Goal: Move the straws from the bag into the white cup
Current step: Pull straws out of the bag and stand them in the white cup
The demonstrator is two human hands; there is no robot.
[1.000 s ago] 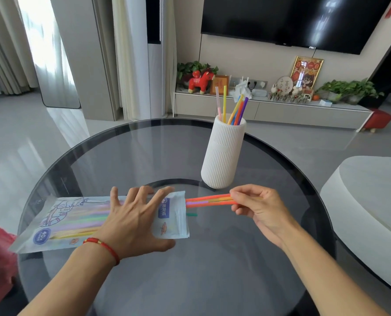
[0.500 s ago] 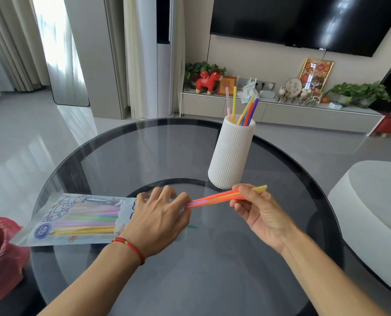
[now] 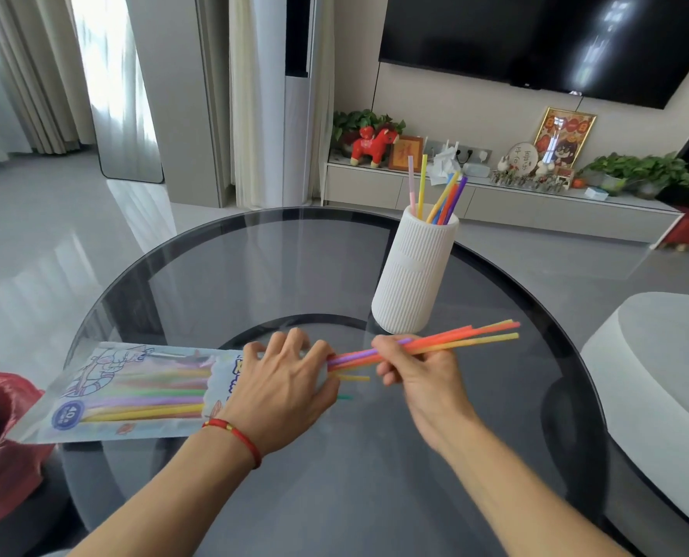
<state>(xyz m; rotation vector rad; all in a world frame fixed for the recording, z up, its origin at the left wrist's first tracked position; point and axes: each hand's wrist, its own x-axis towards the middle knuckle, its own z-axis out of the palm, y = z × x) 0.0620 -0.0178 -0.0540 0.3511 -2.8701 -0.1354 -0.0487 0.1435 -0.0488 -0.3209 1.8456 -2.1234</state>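
Observation:
A printed plastic bag [image 3: 133,391] of coloured straws lies flat on the round glass table [image 3: 254,267], its mouth pointing right. My left hand [image 3: 282,383] clamps the bag's open end. My right hand [image 3: 419,367] grips a bundle of orange, yellow and purple straws [image 3: 471,335]; their tails are still at the bag's mouth and their tips point up and right. A yellow straw and a green one poke out of the mouth below the bundle. The ribbed white cup [image 3: 413,275] stands upright just beyond my right hand, with several straws [image 3: 439,195] in it.
A red plastic bag [image 3: 1,432] sits at the table's left edge. A pale rounded seat [image 3: 656,375] stands to the right. Behind the table run a low TV cabinet [image 3: 536,211] with ornaments and plants, and a wall television.
My right hand has drawn the straw bundle further right out of the bag and tilted its tips upward. My left hand slid right and closed over the bag's mouth.

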